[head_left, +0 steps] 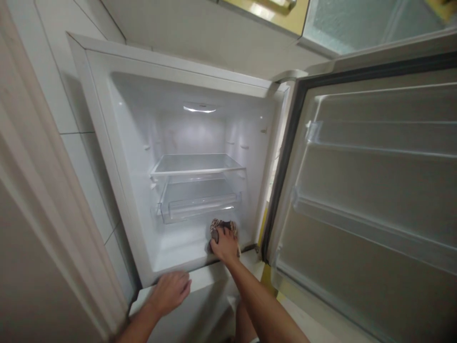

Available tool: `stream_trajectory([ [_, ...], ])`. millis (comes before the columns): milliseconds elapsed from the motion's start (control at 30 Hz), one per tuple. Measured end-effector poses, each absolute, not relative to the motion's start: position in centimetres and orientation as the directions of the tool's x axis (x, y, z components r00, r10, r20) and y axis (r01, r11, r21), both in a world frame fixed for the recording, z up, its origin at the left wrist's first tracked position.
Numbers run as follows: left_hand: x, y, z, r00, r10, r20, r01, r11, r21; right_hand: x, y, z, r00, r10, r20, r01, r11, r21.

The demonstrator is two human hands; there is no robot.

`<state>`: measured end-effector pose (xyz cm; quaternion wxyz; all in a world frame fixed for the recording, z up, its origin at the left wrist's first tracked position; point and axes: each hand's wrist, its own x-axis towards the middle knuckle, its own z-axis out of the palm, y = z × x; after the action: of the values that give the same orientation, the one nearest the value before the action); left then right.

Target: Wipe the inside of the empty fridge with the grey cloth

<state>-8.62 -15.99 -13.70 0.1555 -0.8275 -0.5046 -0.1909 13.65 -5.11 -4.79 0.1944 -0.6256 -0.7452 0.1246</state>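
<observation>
My right hand (225, 245) is inside the refrigerator, its fingers closed over a bunched, dark-and-light patterned cloth (233, 227). The cloth presses on the refrigerator's white floor (182, 245), toward the right front corner. My left hand (170, 291) rests on the top edge of the lower door, just outside the front lip. Its fingers are curled in, and nothing shows in them. Above the right hand, a clear drawer (202, 205) sits under a glass shelf (200, 164).
The refrigerator door (357, 176) stands wide open on the right, with clear door racks (378, 140). Inside, a lamp (200, 108) glows near the top. A tiled wall (80, 166) and a pale door frame (46, 190) lie close on the left. Yellow cabinets (271, 12) hang above.
</observation>
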Motion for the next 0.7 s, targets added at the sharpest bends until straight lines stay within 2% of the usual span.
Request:
stream_trajectory([
  [67, -6.0, -15.3, -12.4, 0.403, 0.760, 0.511, 0.901, -0.428, -0.073, 12.1, -5.7, -4.4, -0.287, 0.951, 0.115, 0.818, 0.306, -0.488],
  [167, -2.7, -14.2, -10.6, 0.293, 0.737, 0.609, 0.946, -0.317, -0.072, 11.1, -5.5, -3.9, -0.464, 0.861, 0.207, 0.614, 0.481, -0.625],
  [233, -1.8, -13.5, -10.1, 0.234, 0.730, 0.642, 0.967, -0.242, -0.077, 12.0, -4.8, -3.8, -0.433, 0.860, 0.270, 0.552, 0.490, -0.675],
  [267, -1.8, -13.1, -10.1, 0.220, 0.741, 0.635, 0.973, -0.216, -0.084, 12.8, -4.3, -3.9, -0.388, 0.878, 0.279, 0.574, 0.467, -0.672],
  [333, -2.5, -12.3, -10.1, 0.207, 0.795, 0.570, 0.978, -0.183, -0.100, 15.0, -3.4, -4.6, -0.303, 0.919, 0.254, 0.692, 0.395, -0.604],
  [433, -4.4, -10.8, -9.8, 0.171, 0.892, 0.419, 0.985, -0.143, -0.097, 18.0, -2.5, -6.6, -0.278, 0.936, 0.214, 0.838, 0.346, -0.422],
  [567, -7.0, -8.6, -8.6, -0.019, 0.977, 0.214, 0.999, 0.027, -0.030, 19.2, -1.9, -9.0, -0.306, 0.910, 0.280, 0.887, 0.379, -0.264],
  [700, -9.6, -6.0, -7.1, -0.155, 0.980, 0.126, 0.983, 0.165, -0.079, 18.7, -1.4, -10.0, -0.366, 0.854, 0.369, 0.873, 0.453, -0.182],
])
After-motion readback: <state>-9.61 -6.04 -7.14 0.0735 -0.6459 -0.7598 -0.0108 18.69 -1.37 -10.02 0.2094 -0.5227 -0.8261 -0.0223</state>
